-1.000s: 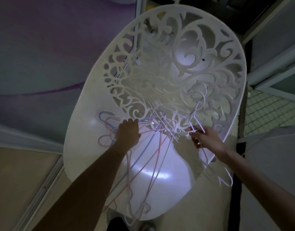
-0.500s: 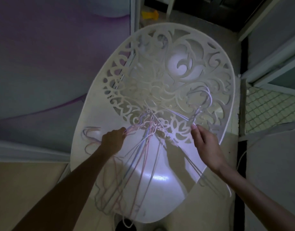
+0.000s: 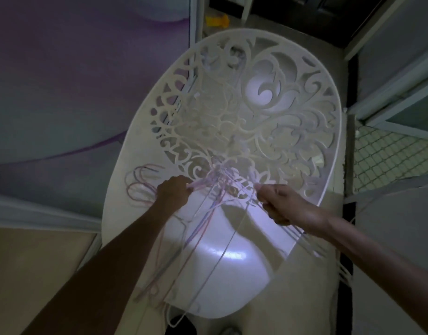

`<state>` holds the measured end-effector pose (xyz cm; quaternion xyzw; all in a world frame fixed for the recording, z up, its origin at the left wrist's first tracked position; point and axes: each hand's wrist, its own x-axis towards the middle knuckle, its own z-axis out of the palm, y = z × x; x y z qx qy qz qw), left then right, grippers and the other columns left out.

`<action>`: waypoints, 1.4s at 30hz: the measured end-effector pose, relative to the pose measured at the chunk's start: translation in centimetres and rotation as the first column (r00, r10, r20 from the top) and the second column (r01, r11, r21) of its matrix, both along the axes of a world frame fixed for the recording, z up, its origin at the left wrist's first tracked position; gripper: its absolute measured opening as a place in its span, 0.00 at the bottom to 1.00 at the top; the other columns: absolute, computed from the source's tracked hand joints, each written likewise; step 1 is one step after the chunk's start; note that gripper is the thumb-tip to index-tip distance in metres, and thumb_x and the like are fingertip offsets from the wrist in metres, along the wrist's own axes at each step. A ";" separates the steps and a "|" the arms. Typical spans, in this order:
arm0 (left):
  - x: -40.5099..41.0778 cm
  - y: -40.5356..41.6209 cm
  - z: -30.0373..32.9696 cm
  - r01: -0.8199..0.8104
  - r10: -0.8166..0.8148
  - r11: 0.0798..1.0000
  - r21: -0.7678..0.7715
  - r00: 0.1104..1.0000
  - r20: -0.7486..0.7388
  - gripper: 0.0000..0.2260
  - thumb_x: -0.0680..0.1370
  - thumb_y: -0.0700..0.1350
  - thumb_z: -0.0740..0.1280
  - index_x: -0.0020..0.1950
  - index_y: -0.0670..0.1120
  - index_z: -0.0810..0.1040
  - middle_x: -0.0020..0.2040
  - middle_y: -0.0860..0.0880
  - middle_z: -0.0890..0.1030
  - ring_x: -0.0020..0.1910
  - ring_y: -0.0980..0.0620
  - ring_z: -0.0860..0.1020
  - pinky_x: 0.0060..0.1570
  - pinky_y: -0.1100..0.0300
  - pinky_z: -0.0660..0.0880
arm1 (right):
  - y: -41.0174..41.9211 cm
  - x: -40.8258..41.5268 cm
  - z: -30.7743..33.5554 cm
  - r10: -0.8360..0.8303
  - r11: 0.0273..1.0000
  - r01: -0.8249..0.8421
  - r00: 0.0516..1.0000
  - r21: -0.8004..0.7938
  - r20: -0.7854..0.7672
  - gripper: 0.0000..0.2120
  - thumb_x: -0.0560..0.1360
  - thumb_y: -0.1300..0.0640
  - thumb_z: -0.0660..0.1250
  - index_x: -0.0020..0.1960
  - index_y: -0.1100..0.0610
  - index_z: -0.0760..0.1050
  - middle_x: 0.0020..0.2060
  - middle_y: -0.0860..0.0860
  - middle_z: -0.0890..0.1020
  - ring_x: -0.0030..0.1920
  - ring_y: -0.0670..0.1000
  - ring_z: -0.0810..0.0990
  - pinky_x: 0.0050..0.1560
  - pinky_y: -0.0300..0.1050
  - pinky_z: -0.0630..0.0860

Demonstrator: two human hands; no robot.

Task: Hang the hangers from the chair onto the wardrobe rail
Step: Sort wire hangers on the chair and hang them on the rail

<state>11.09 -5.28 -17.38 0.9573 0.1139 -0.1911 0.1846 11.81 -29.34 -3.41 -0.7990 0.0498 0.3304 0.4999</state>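
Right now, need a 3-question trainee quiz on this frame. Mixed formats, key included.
1. True or false: the left hand grips a bundle of hangers over the chair.
2. The hooks beside the left hand are: A) pink and blue, B) black, C) green.
3. Fill in: the right hand holds pale ____ at the seat's right side.

Key: 1 true; 2 A; 3 hangers.

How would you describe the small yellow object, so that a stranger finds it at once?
Start at the big white chair with its scroll-cut backrest. Look past its far rim to the pale floor. The yellow object lies there, the only bright-coloured thing nearby.
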 end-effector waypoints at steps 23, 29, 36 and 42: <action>0.3 2.0 -3.3 0.089 -0.134 0.973 0.212 0.969 0.209 0.23 0.66 0.54 0.76 0.53 0.40 0.79 0.45 0.41 0.79 0.41 0.42 0.81 0.35 0.56 0.77 | 9.9 6.5 -14.4 0.429 0.606 -0.187 0.895 -0.773 0.119 0.21 0.79 0.57 0.56 0.70 0.60 0.59 0.63 0.59 0.72 0.63 0.61 0.73 0.60 0.55 0.69; 1.8 0.9 -3.7 0.037 -0.042 0.983 0.181 0.999 0.020 0.16 0.76 0.52 0.65 0.58 0.43 0.72 0.52 0.45 0.79 0.53 0.47 0.80 0.49 0.57 0.76 | 8.7 6.8 -15.0 0.590 0.618 -0.242 0.771 -0.748 0.238 0.28 0.79 0.65 0.51 0.76 0.51 0.51 0.51 0.59 0.79 0.50 0.61 0.79 0.46 0.50 0.72; 1.2 0.7 -4.5 0.218 -0.287 0.884 0.415 0.951 0.113 0.14 0.52 0.45 0.79 0.31 0.46 0.77 0.25 0.51 0.74 0.22 0.52 0.75 0.23 0.67 0.67 | 7.8 10.7 -12.3 0.905 0.289 -0.525 0.422 -0.800 0.050 0.36 0.76 0.69 0.53 0.77 0.50 0.41 0.54 0.60 0.78 0.52 0.60 0.79 0.44 0.48 0.71; 2.0 2.0 -2.7 0.107 -0.154 0.961 0.254 0.972 0.175 0.11 0.74 0.51 0.70 0.52 0.47 0.79 0.41 0.47 0.83 0.40 0.47 0.83 0.35 0.61 0.74 | 9.7 10.7 -11.8 0.935 0.259 -0.556 0.350 -0.790 0.060 0.36 0.76 0.66 0.54 0.77 0.49 0.41 0.54 0.59 0.77 0.53 0.61 0.78 0.46 0.50 0.71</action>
